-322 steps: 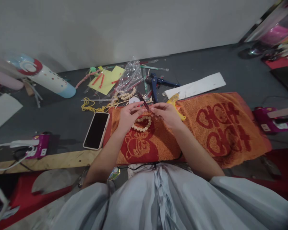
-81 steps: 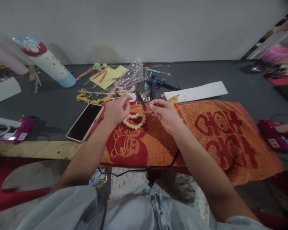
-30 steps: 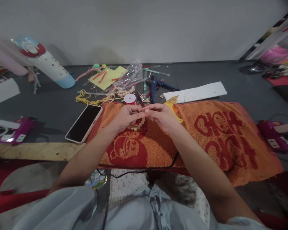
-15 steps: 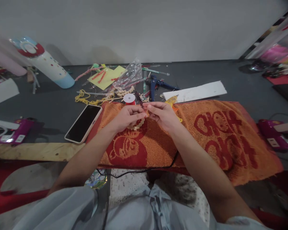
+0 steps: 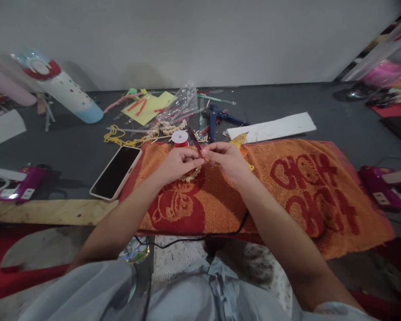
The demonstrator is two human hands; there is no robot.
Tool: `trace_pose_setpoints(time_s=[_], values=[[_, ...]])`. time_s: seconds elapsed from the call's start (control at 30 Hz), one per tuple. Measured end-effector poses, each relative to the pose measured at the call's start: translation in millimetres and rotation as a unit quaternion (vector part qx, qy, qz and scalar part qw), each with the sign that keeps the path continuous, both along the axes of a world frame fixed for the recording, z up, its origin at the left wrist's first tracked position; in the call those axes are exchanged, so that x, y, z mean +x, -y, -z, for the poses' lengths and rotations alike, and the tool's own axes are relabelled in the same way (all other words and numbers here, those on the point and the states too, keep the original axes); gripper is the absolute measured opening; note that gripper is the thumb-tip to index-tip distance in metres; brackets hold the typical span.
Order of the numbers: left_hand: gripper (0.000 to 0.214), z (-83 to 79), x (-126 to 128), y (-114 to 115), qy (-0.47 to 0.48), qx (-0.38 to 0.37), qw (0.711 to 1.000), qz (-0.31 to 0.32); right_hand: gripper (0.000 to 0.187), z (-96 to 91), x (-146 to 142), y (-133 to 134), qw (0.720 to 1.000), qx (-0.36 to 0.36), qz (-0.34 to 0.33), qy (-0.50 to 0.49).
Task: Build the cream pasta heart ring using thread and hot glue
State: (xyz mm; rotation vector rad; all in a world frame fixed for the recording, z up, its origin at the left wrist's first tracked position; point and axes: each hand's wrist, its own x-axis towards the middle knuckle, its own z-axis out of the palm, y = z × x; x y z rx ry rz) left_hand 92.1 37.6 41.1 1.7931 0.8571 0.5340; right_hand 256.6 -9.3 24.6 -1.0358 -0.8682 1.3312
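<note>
My left hand (image 5: 182,164) is closed, thumb and fingers pinched together above an orange towel (image 5: 227,196). Close against it, my right hand (image 5: 225,158) also pinches, its fingertips almost meeting the left ones. Whatever small pinkish piece lies between the fingertips is mostly covered. A slim dark maroon tool (image 5: 194,138) points up and away from the fingertips; I cannot tell whether a hand grips it. Below the left fingers, a curved strand of pale beads (image 5: 191,175) shows against the towel. Just behind stands a white-topped spool of red thread (image 5: 179,137).
A phone (image 5: 116,173) lies left of the towel. Behind are blue pliers (image 5: 214,120), a yellow-handled tool (image 5: 240,140), a white board (image 5: 272,128), yellow cord (image 5: 120,136), a plastic bag (image 5: 185,102) and yellow paper (image 5: 147,109). A bottle (image 5: 70,93) leans at back left.
The fingertips of both hands have drawn closer together, and the right fingers have curled in more. The small piece between them is now more hidden. Everything else stays put.
</note>
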Motion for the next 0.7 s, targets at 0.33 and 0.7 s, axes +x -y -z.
trace_pose_setpoints(time_s=[0.33, 0.7], values=[[0.024, 0.4, -0.7, -0.7, -0.044, 0.041, 0.998, 0.008, 0.026, 3.0, 2.5, -1.4, 0.999, -0.011, -0.001, 0.030], [0.021, -1.7, -0.8, 1.7, -0.062, 0.070, 0.995, 0.018, 0.026, -0.2, 2.8, -0.9, 0.999, -0.020, -0.018, 0.025]])
